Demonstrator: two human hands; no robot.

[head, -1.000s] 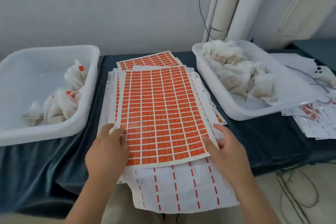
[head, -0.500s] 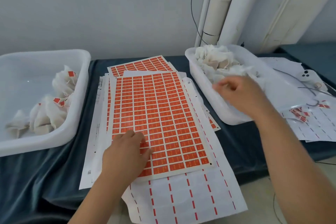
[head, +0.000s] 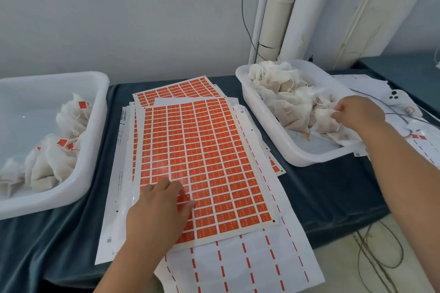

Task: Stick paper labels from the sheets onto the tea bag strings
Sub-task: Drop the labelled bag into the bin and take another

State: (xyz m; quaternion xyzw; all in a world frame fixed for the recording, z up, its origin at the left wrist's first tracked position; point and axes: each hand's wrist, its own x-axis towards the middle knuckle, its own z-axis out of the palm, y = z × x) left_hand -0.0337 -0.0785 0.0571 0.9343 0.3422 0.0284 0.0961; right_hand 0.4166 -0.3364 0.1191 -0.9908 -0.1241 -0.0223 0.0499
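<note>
The top label sheet (head: 202,162) lies in the middle of the frame, a glossy cream rectangle printed with a tight grid of small orange labels. The left hand (head: 157,211) rests on its lower left corner, fingers (head: 166,185) fairly straight and flat on the paper, holding nothing. Under it sit more sheets: another orange one (head: 176,90) behind, and white backing sheets (head: 250,269) with only red dashes, hanging over the near edge.

At the right of the frame the right hand (head: 357,114) reaches into the right tub (head: 297,157), its fingers curled and pinching a soft, crumpled white tea bag (head: 326,119) at the edge of a loose pile of bags (head: 285,102) with thin strings. The left tub (head: 95,126), also smooth translucent white plastic with rounded corners, holds bags with orange labels (head: 64,144) on them.

The 2 tubs and the sheets lie on a bench draped in dark teal cloth (head: 321,192) with a velvety nap. A white controller (head: 400,100) and wires lie at far right. Behind stands a plain grey wall, with white pipes (head: 297,7) at upper right. Cables (head: 381,257) coil on the pale floor.
</note>
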